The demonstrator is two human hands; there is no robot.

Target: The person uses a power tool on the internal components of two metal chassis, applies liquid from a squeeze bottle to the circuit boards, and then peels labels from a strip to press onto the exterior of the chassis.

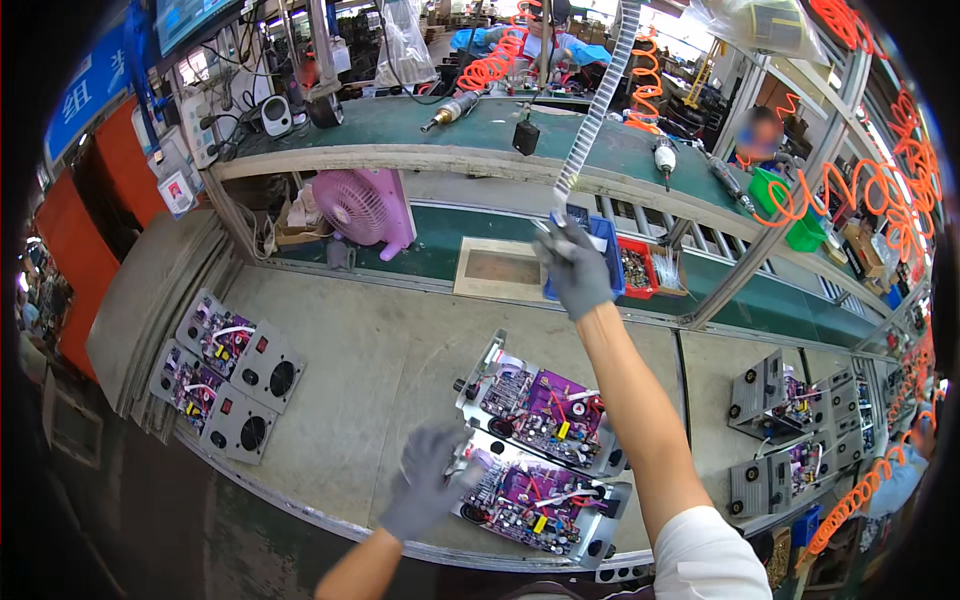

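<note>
My left hand [425, 485], in a grey glove, is at the left end of the nearer circuit-board unit [540, 505], its fingers apart and slightly blurred. Whether it touches the unit's edge I cannot tell. Behind this unit lies a second circuit-board unit [540, 410], also an open metal chassis with a purple board, wires and yellow parts. My right hand [575, 265], gloved too, reaches far forward over the table. Its fingers are curled at the lower end of a pale hanging coil [590, 130]; what they grip is mostly hidden.
Several similar units [235, 375] lie at the left beside stacked grey boards [160, 310]; others [775, 430] stand at the right. A pink fan [355, 205], wooden frame [480, 285], blue bin [605, 235] and red bin [635, 285] are behind. Tools hang on orange coiled hoses [490, 65].
</note>
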